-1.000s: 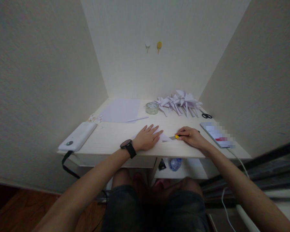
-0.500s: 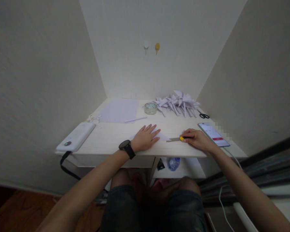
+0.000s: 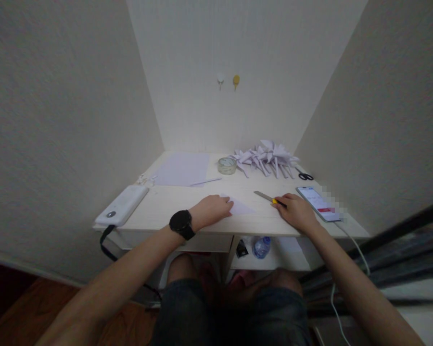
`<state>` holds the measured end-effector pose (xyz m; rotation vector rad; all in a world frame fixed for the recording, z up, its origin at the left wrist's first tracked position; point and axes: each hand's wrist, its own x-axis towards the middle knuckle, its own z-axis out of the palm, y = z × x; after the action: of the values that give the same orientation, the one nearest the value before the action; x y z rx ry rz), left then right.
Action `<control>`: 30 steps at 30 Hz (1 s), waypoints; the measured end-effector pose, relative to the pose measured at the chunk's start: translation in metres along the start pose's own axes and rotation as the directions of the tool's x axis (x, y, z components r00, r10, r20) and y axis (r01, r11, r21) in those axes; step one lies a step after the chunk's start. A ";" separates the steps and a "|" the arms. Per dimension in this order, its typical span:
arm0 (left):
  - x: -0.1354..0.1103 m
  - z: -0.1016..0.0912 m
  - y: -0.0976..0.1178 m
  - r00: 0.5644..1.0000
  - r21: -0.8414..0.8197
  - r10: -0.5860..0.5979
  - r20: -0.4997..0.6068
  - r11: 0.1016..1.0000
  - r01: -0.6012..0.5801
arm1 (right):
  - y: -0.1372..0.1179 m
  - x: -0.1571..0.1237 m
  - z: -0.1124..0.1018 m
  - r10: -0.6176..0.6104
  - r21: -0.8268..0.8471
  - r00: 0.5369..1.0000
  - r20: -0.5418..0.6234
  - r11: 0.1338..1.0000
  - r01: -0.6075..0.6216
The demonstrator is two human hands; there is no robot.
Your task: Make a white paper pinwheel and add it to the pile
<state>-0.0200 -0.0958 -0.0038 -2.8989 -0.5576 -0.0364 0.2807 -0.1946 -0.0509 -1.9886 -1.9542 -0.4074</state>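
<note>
A white folded paper triangle (image 3: pixel 241 206) lies near the front of the desk, its point toward the right. My left hand (image 3: pixel 212 210), with a black watch on the wrist, has its fingers closed on the left part of this paper. In my right hand (image 3: pixel 295 210) is a utility knife (image 3: pixel 265 196) with a yellow and black handle. Its bare blade points left and away from me, just behind the paper's right tip and apart from it.
White sheets (image 3: pixel 183 168), a thin paper strip (image 3: pixel 206 181) and a tape roll (image 3: pixel 226 166) lie farther back. Several paper pinwheels (image 3: pixel 270 156) are heaped at the back right, near scissors (image 3: pixel 305 176) and a phone (image 3: pixel 318 203). A white device (image 3: pixel 122 205) sits at the left edge.
My left hand has gone from lying flat on the paper to closed fingers gripping it. My right hand has drawn the knife's blade away from the paper's tip and turned it away from me.
</note>
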 end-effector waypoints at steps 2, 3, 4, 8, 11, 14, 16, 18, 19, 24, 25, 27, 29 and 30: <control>-0.002 -0.002 0.001 1.000 -0.010 0.020 -0.009 1.000 -0.020 | -0.004 0.000 -0.001 -0.002 -0.004 0.999 -0.034 1.000 0.001; -0.003 -0.003 0.002 1.000 -0.019 0.026 -0.005 0.999 -0.026 | -0.007 0.000 -0.001 -0.008 -0.001 0.998 -0.066 1.000 0.008; -0.004 -0.003 0.002 0.999 -0.031 0.032 0.004 0.999 -0.032 | -0.012 0.000 -0.001 -0.019 0.012 0.995 -0.099 1.000 0.021; -0.006 0.000 0.007 0.999 -0.060 0.042 0.018 0.997 -0.040 | -0.041 -0.001 0.000 -0.149 0.221 0.980 -0.129 0.960 0.175; -0.007 0.007 0.011 0.999 -0.050 0.036 -0.031 0.998 -0.038 | -0.064 -0.002 0.005 -0.326 0.303 0.942 -0.075 0.893 0.333; -0.009 0.013 0.013 0.997 -0.034 0.036 -0.063 0.999 -0.038 | -0.079 -0.001 0.009 -0.413 0.205 0.909 -0.055 0.886 0.415; -0.011 0.015 0.013 0.997 -0.031 0.032 -0.066 0.999 -0.034 | -0.085 0.001 0.010 -0.441 0.120 0.897 -0.037 0.889 0.442; -0.012 0.014 0.011 0.997 -0.033 0.038 -0.064 0.999 -0.040 | -0.089 0.002 0.008 -0.469 0.051 0.883 0.010 0.883 0.468; -0.013 0.013 0.010 0.997 -0.030 0.046 -0.061 0.998 -0.047 | -0.090 0.002 0.007 -0.482 0.027 0.875 0.038 0.876 0.481; -0.016 0.007 0.007 0.997 0.048 0.076 0.009 0.996 -0.076 | -0.096 0.001 0.002 -0.507 -0.056 0.853 0.126 0.855 0.516; -0.016 0.006 0.008 0.997 0.071 0.076 0.014 0.995 -0.077 | -0.097 0.001 0.001 -0.512 -0.083 0.847 0.143 0.846 0.526; -0.015 0.002 0.012 0.998 0.104 0.061 0.010 0.993 -0.062 | -0.100 0.001 0.000 -0.522 -0.139 0.834 0.180 0.826 0.547; -0.013 -0.002 0.017 1.000 0.121 0.024 0.013 0.992 -0.026 | -0.103 0.001 -0.002 -0.524 -0.171 0.825 0.210 0.811 0.559; -0.011 -0.004 0.020 1.000 0.125 0.005 0.018 0.992 -0.007 | -0.103 0.002 -0.003 -0.523 -0.170 0.826 0.212 0.812 0.558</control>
<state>-0.0226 -0.1185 -0.0043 -2.7814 -0.5336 0.0236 0.1778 -0.1934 -0.0443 -1.5751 -2.6859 -0.6502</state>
